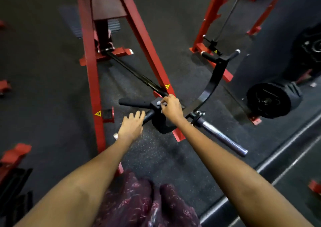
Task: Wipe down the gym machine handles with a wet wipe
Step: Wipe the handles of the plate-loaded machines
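A gym floor is seen from above, with two bare arms reaching forward to a black T-bar row handle (206, 94) fixed on a bar (224, 137) beside a red frame (92, 80). A small white wipe (159, 103) is pinched in the right hand (171, 108), whose grip is curled tight around it and pressed against the black block where the near left handle (133, 102) joins. Only a scrap of the wipe is visible between the fingers. The wipe is judged light, soft and damp, easily bunched, so it is best wrapped around a handle and slid along. The handles are judged stiff, heavy and foam-padded. The left hand (132, 125) is held open, fingers spread, holding nothing; its fingertips seem to touch a short black grip (149, 117).
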`<act>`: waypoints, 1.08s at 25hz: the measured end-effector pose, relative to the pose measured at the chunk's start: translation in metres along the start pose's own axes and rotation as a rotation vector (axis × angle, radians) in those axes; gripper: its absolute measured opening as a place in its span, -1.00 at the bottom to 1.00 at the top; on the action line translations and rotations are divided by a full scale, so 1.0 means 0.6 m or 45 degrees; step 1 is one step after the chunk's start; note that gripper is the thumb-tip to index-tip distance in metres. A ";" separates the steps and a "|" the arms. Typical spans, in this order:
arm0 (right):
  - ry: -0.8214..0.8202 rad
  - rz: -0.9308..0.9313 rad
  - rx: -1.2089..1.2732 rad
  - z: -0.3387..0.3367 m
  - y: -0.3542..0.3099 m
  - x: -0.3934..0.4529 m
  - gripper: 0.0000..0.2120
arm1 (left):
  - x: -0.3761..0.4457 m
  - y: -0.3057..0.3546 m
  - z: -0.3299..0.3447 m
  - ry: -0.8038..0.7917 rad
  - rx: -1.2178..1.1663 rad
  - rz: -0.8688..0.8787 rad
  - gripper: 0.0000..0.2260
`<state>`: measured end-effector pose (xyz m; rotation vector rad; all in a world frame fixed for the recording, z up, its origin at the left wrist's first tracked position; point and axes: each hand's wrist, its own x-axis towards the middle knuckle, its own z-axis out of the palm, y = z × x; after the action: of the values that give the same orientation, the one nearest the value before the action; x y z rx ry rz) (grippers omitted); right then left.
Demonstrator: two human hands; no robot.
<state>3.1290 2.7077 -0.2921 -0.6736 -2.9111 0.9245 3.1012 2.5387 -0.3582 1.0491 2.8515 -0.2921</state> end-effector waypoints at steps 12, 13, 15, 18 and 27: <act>-0.399 -0.704 -0.139 -0.012 0.041 0.088 -0.80 | 0.009 0.013 -0.009 -0.127 -0.150 -0.195 -0.52; -0.384 -0.694 -0.150 -0.021 0.049 0.094 -0.79 | 0.010 0.013 -0.009 -0.136 -0.149 -0.204 -0.55; -0.404 -0.602 -0.184 -0.024 0.035 0.109 -0.77 | 0.012 0.012 -0.010 -0.148 -0.197 -0.225 -0.60; -0.605 -0.828 -0.349 0.019 -0.021 0.088 -0.80 | 0.013 0.011 -0.007 -0.154 -0.283 -0.230 -0.61; -0.899 -1.276 -1.006 0.009 -0.063 0.125 -0.82 | 0.021 0.004 -0.012 -0.215 -0.241 -0.320 -0.43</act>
<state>3.0455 2.7073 -0.2845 1.3361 -3.3609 -0.1832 3.0933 2.5500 -0.3537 0.6035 2.7885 -0.1174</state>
